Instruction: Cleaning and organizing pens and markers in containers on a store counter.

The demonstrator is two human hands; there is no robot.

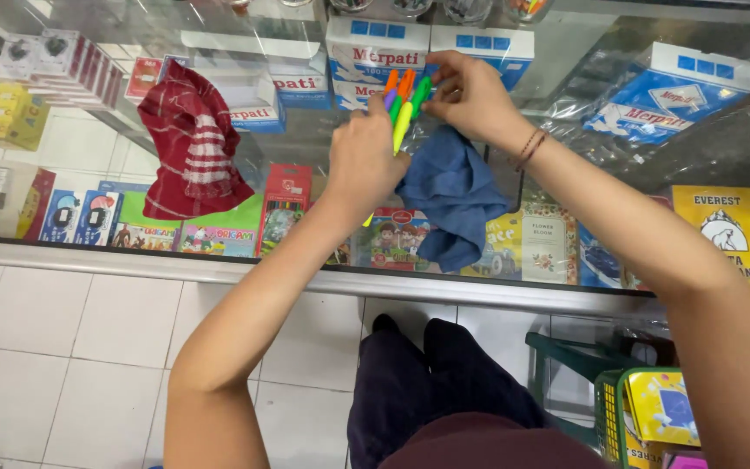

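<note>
Left hand (362, 161) clenched round bunch of coloured markers (403, 100), upright over glass table (566, 61); right hand (470, 91) pinches tips, evening them. Blue cloth (453, 204) lies just beneath; red striped cloth (193, 143) well left.

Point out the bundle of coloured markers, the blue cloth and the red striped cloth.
bundle of coloured markers (403, 106), head view, on the green and yellow barrels
blue cloth (453, 200), head view, its middle
red striped cloth (194, 148), head view, its white stripes

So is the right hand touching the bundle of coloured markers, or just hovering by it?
Touching. The head view shows the right hand's fingertips pressed against the tops of the bundle of coloured markers, which the left hand grips from below.
</note>
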